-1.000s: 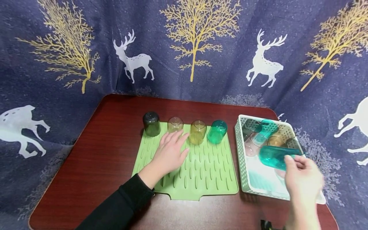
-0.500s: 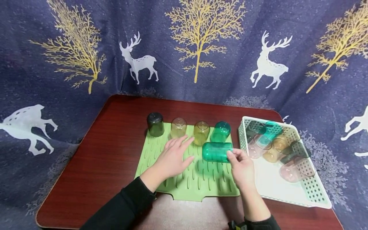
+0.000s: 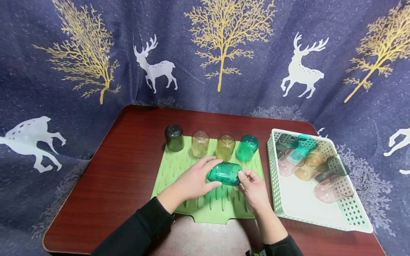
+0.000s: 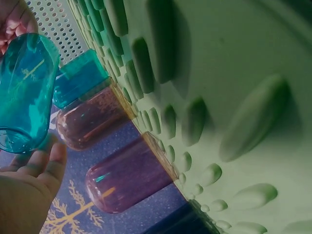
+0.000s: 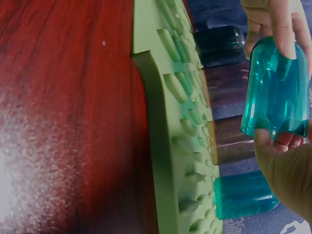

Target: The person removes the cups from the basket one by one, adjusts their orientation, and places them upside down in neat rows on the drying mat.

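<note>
Over the green drying mat [image 3: 192, 209] a teal see-through tumbler [image 3: 224, 173] lies sideways in the air between both hands. My right hand [image 3: 254, 190] pinches its rim at the right end, thumb outside and fingers inside, as the right wrist view shows. From the left, my left hand [image 3: 193, 179] grips the closed base end, fingers over the top and thumb below. Along the mat's back edge stand a dark grey tumbler [image 3: 174, 138], a clear pinkish tumbler [image 3: 200, 144], an amber tumbler [image 3: 225, 147] and a green tumbler [image 3: 247, 147], all upside down.
To the mat's right stands a white perforated basket [image 3: 275, 177] with several tumblers lying in its back and right parts, among them a pink one [image 3: 326, 192]. All of it rests on a dark red wooden table [image 3: 105, 170], with a patterned curtain [image 3: 192, 71] behind.
My right hand has carried the teal tumbler from over the basket leftward to over the mat. My left hand, earlier spread above the mat, now holds the tumbler's base end.
</note>
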Demonstrator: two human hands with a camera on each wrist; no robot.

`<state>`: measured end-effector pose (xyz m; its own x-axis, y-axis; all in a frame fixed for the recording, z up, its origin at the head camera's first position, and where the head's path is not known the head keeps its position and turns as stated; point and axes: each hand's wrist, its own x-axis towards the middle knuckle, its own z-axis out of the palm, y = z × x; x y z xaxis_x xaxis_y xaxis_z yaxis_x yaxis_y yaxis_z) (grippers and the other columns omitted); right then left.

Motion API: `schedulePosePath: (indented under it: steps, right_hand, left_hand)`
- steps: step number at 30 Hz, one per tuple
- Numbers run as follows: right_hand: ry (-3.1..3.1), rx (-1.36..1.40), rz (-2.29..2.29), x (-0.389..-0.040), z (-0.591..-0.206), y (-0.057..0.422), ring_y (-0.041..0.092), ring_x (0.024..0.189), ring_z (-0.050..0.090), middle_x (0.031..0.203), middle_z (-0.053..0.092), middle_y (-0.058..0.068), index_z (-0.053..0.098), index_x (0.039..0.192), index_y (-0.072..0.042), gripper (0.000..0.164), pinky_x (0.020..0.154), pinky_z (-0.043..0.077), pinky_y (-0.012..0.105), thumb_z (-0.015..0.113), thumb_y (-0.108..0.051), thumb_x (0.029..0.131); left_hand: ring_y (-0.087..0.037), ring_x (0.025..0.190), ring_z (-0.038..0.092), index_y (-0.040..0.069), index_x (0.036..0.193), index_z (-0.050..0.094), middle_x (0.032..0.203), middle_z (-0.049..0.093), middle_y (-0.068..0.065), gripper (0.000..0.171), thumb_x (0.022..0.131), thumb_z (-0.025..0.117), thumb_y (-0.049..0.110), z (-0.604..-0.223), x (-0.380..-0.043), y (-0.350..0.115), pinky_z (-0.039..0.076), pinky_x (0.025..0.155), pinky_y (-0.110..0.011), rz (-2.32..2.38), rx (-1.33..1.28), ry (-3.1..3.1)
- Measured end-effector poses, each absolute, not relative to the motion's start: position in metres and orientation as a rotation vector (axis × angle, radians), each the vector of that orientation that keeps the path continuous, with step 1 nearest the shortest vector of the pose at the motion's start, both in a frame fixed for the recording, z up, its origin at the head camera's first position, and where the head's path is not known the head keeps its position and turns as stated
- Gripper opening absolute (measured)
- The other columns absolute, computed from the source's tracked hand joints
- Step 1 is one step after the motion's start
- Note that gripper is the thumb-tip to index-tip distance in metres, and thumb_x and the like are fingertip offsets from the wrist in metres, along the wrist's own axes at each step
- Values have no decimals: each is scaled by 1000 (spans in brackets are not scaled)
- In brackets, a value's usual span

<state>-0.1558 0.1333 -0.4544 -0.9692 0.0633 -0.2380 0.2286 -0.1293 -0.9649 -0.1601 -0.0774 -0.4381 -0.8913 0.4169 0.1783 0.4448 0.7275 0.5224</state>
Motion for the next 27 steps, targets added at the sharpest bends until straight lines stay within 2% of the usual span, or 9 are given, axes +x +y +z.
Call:
schedulePosePath:
  steps: [4, 8, 12, 15, 18, 27]
  right_hand:
    - [2021, 326, -2207, -157, -455, 136, 8, 71, 59, 76, 58, -4, 55, 96, -2, 25, 70, 54, 27, 62, -25, 90]
    - [2154, 302, -2105, -159, -455, 142, 15, 69, 60, 72, 59, 1, 58, 96, 1, 30, 72, 53, 30, 60, -28, 91]
    - [2399, 264, -1895, -161, -457, 150, 18, 76, 65, 81, 66, 9, 62, 100, 1, 40, 75, 53, 30, 59, -38, 90]
    - [2629, 201, -1662, -163, -457, 157, 15, 78, 64, 85, 68, 8, 66, 98, -8, 39, 73, 51, 27, 57, -46, 89]
    - [2814, 133, -1475, -164, -454, 164, 12, 76, 59, 85, 68, 4, 67, 96, -14, 31, 71, 47, 26, 57, -43, 90]
    - [2895, 135, -1365, -164, -448, 179, 9, 73, 55, 84, 66, 5, 66, 96, -13, 29, 68, 46, 23, 56, -40, 92]
  left_hand:
    - [-20, 127, 45, 44, 141, 29, 142, 39, 5, 68, 82, 59, 58, -437, -160, -79, 45, 98, -46, -939, -718, -2844]
    - [-18, 128, 42, 45, 140, 30, 140, 39, 6, 64, 83, 55, 61, -434, -162, -83, 44, 99, -47, -950, -680, -2836]
    - [-16, 126, 41, 44, 139, 33, 139, 40, 8, 63, 83, 55, 60, -428, -166, -91, 45, 96, -46, -864, -584, -2832]
    - [-20, 124, 41, 40, 139, 37, 139, 42, 5, 63, 83, 57, 58, -424, -171, -101, 43, 98, -47, -784, -525, -2828]
    - [-25, 122, 42, 38, 138, 39, 138, 43, 1, 62, 82, 59, 56, -421, -176, -113, 41, 98, -48, -721, -446, -2834]
    - [-35, 116, 40, 30, 136, 43, 137, 44, -8, 61, 82, 62, 48, -429, -184, -136, 35, 96, -52, -567, -207, -2889]
